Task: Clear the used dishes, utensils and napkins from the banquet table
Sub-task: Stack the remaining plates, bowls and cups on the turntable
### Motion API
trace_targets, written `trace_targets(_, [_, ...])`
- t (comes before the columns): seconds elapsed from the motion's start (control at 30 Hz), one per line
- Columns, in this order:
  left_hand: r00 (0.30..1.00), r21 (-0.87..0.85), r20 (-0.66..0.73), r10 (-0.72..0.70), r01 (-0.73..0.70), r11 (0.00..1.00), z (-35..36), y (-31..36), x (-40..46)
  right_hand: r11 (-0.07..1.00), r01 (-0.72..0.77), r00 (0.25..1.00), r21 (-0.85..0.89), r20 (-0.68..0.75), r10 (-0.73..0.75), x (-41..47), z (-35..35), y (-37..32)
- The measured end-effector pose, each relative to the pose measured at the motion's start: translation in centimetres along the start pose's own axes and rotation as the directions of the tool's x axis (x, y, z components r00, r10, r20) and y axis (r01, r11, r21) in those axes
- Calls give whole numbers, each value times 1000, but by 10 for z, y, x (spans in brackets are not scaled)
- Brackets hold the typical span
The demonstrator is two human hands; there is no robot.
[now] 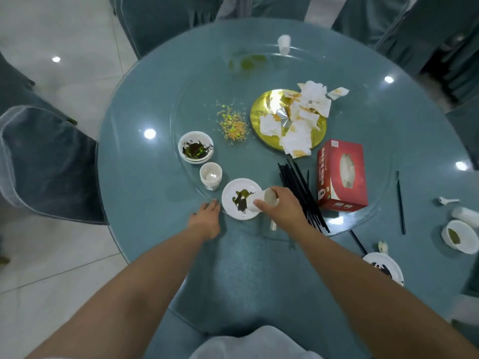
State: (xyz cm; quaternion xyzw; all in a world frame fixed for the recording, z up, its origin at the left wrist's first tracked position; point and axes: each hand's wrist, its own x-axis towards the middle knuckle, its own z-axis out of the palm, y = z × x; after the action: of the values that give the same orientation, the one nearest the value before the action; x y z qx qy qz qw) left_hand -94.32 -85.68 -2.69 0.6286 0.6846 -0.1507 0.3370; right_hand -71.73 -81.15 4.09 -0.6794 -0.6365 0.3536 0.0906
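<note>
The right hand [281,203] grips a small white cup [261,200], tipped on its side over a white saucer [230,200] smeared with dark leaves. The left hand [206,216] lies flat and relaxed on the counter [145,203], fingertips just beside the saucer's rim, holding nothing.

Judging from this, the cup is being emptied onto the saucer. If it tilts too fast, the dregs could splash past the rim onto the glass turntable [363,229]. The saucer could also slide, since the left hand is not touching it. The bundle of black chopsticks [298,187] lies just beside the right wrist, and a careless sweep could scatter it.

Counted: one stack of cups [211,176], one stack of bowls [195,147], one gold plate [261,110] heaped with crumpled napkins [305,117], one red tissue box [342,174], one patch of spilled food scraps [232,123], and one more cup [283,44] at the far edge. To the right sit another bowl [460,237], another dirty saucer [385,266], a white spoon [448,201] and a loose chopstick [400,203].
</note>
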Motion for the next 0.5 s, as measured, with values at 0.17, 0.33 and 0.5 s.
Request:
trace_targets(0.17, [1000, -30, -10, 14, -14, 999, 14, 1, 2, 990, -101, 995, 103, -1, 101, 7, 0, 6])
trace_targets(0.33, [999, -39, -8, 51, -51, 998, 22, 6, -1, 971, -109, 994, 214, 7, 110, 11, 0, -3])
trace_targets(0.5, [987, -33, -39, 157, -158, 987, 33, 6, -8, 982, 3, 1000, 191, 7, -5, 10, 6, -23])
